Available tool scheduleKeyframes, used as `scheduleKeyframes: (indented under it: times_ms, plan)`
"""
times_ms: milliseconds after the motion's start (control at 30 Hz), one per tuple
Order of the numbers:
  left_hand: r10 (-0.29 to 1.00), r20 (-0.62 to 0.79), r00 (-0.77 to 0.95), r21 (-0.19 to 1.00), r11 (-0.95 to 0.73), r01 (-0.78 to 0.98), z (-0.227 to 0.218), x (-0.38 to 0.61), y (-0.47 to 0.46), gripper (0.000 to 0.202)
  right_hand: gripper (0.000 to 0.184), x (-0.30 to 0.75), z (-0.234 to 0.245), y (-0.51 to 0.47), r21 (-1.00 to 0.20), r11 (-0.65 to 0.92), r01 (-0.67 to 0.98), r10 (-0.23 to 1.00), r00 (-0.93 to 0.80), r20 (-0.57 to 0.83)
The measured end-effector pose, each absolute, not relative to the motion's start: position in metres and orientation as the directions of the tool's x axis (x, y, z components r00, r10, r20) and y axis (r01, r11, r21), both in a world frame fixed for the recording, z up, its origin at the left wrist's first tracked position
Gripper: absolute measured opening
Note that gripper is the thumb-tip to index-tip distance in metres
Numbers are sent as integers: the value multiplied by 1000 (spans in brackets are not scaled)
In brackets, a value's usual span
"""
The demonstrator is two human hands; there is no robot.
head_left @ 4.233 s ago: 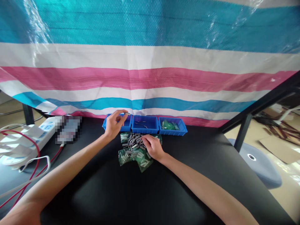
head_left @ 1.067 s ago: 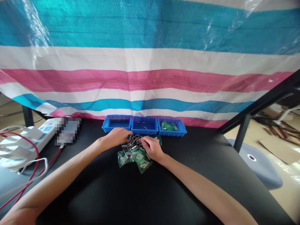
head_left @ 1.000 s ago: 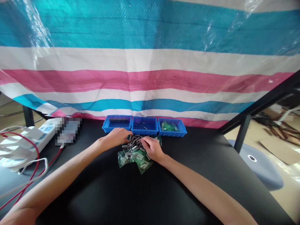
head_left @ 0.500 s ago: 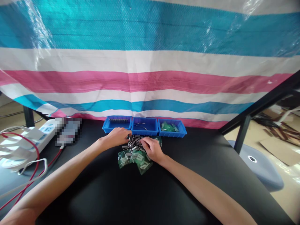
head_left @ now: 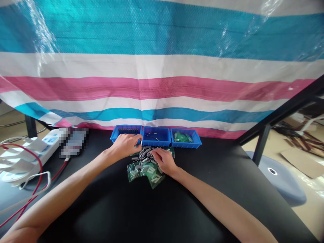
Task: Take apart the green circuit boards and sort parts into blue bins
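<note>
A pile of small grey metal cylinders lies on green plastic bags on the black table. My left hand is lifted off the pile's left edge toward the left blue bin; its fingers are pinched together on something too small to name. My right hand rests on the right side of the pile with curled fingers touching the cylinders. The left bin holds a row of cylinders. The middle blue bin holds a few thin pieces. The right blue bin holds green bags.
A striped blue, white and pink tarp hangs right behind the bins. At the left lie a white power strip, red and white cables and a blurred object. A black frame post and grey stool stand at right.
My left hand went from over the left bin down to the pile, then lifted back toward the bin with fingers pinched. My right hand stayed on the pile.
</note>
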State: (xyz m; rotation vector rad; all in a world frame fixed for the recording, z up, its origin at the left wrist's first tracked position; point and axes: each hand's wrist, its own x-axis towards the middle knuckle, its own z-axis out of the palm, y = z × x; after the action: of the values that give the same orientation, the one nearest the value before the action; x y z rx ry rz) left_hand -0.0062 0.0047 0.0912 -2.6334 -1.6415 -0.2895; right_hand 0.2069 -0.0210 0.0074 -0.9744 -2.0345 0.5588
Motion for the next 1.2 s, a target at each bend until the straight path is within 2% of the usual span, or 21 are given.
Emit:
scheduleKeyframes:
  times_ms: [133,333,633,933,1200]
  plan:
    - [861,277,427,156,-479,864,90,0,-1,25,23,207,8,-22,-664,600,447,799,-380,466]
    - [851,350,391,229,-483,845,81,7,-2,23,21,206,7,-22,-658,590,468,807,-370,461]
    - [870,329,368,252,-456,853,68,16,-9,21,18,206,6,-21,-646,590,485,807,-368,461]
    - [826,407,389,300,-523,798,67,14,-10,14,21,207,8,-22,-662,577,478,816,-316,483]
    - [800,461,384,372,-568,734,49,15,-12,13,24,210,7,-20,-758,490,431,870,-182,459]
